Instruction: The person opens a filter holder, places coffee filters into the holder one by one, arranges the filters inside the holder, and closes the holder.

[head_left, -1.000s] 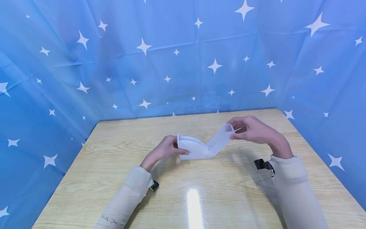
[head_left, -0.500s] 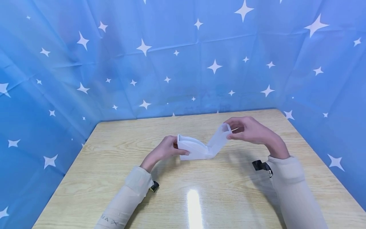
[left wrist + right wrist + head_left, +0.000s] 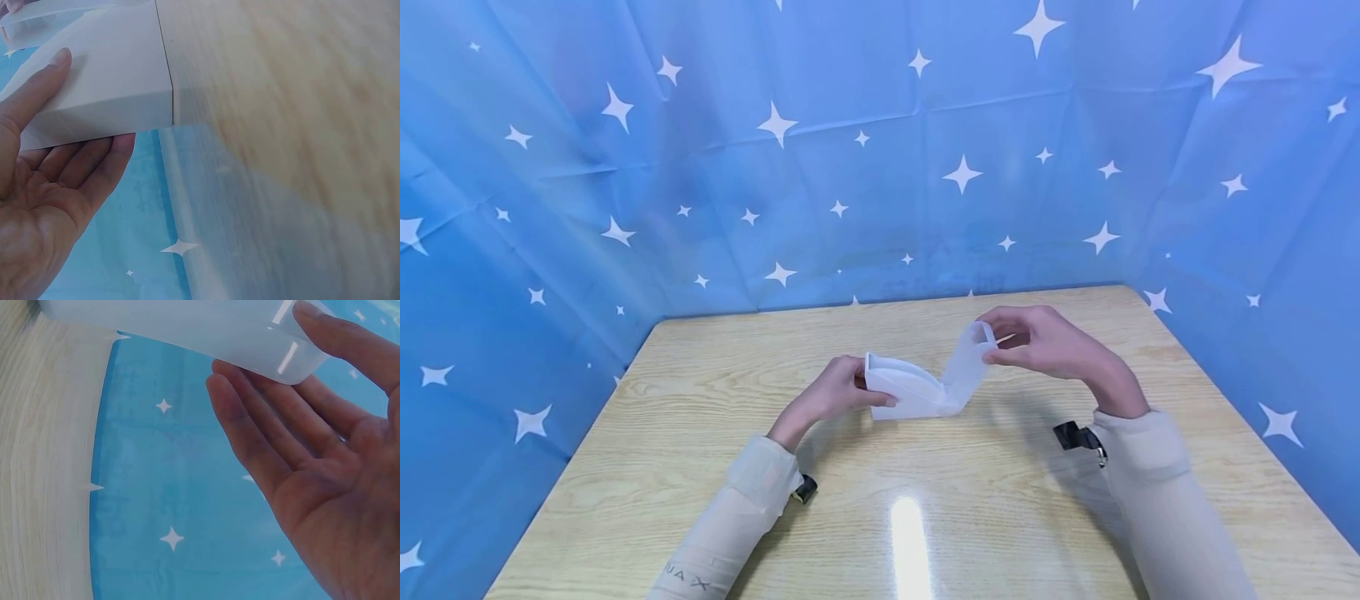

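Observation:
A white plastic box (image 3: 906, 393) with a curved cutaway edge stands on the table, its translucent hinged lid (image 3: 964, 368) swung up to the right. My left hand (image 3: 833, 390) grips the box at its left end. In the left wrist view the thumb lies on the box's broad side (image 3: 112, 62), with the fingers round behind. My right hand (image 3: 1043, 342) pinches the raised free end of the lid. The right wrist view shows the thumb on the near face of the lid (image 3: 206, 334) and the other fingers along its far side.
The pale wood-grain table (image 3: 700, 517) extends all round the box, with a bright light reflection near its front. A blue curtain with white stars (image 3: 880, 150) hangs behind and along both sides. A small black device (image 3: 1070, 435) sticks out from the right sleeve.
My right hand has moved slightly left, tipping the lid more upright toward the box. The left hand and the box have stayed in place.

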Tool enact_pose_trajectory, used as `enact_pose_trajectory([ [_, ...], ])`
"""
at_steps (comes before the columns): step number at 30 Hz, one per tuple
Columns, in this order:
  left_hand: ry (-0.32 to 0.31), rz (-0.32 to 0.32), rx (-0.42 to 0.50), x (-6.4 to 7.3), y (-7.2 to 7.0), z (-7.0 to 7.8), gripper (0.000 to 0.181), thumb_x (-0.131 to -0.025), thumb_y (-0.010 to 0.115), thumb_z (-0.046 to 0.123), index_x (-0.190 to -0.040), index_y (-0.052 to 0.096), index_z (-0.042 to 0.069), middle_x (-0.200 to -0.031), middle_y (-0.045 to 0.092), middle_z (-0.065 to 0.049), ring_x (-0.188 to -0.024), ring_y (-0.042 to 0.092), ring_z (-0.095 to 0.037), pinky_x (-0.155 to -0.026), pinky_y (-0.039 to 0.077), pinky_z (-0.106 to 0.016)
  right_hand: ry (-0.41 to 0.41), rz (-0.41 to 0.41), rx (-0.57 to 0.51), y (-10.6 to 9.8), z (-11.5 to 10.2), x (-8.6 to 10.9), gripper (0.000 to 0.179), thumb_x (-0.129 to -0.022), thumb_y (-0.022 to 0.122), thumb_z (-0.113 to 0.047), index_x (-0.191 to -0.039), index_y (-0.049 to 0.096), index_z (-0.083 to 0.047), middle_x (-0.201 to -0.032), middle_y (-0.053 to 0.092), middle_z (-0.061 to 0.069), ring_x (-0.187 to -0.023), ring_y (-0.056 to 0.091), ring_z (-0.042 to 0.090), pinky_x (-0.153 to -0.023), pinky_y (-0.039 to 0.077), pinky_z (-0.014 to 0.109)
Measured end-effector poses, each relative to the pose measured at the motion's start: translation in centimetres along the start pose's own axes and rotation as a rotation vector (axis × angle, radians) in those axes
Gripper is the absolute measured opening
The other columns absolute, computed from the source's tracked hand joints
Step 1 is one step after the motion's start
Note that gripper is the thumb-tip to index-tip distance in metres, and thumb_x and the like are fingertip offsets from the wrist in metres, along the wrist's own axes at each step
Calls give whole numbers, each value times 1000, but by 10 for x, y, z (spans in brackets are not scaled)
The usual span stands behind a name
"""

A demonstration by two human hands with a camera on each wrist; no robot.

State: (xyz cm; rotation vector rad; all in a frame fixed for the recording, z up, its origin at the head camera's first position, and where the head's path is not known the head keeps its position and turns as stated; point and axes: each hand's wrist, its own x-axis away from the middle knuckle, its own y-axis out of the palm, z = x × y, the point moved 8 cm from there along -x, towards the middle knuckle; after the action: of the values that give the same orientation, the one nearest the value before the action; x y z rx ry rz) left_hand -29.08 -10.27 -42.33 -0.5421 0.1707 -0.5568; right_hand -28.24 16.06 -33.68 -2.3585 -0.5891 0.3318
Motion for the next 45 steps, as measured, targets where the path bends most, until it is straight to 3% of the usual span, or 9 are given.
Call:
enact_pose_trajectory([
  [12,2,3,-12,0,0,-1,32,-86,86,21,-114,76,10,-105,79,-8,-85,74,-12,-73,58,-27,-3,6,-40,9,-3,-6,40,-93,79,-19,-130,67,-8,-120,74,11,-114,70,29,-91,59,33],
  [38,8,7,-19,-1,-1,0,32,-86,86,23,-113,75,11,-104,79,-7,-82,73,-11,-71,56,-28,-12,40,-46,24,-12,-16,36,-93,79,-22,-126,69,-10,-118,74,9,-112,70,27,-95,59,42],
  [45,9,1,-12,-1,0,0,32,-86,86,22,-114,75,11,-104,79,-7,-84,73,-12,-72,57,-28,-19,37,-50,30,-15,-18,36,-93,79,-20,-127,68,-10,-119,73,9,-113,71,27,-94,60,37],
])
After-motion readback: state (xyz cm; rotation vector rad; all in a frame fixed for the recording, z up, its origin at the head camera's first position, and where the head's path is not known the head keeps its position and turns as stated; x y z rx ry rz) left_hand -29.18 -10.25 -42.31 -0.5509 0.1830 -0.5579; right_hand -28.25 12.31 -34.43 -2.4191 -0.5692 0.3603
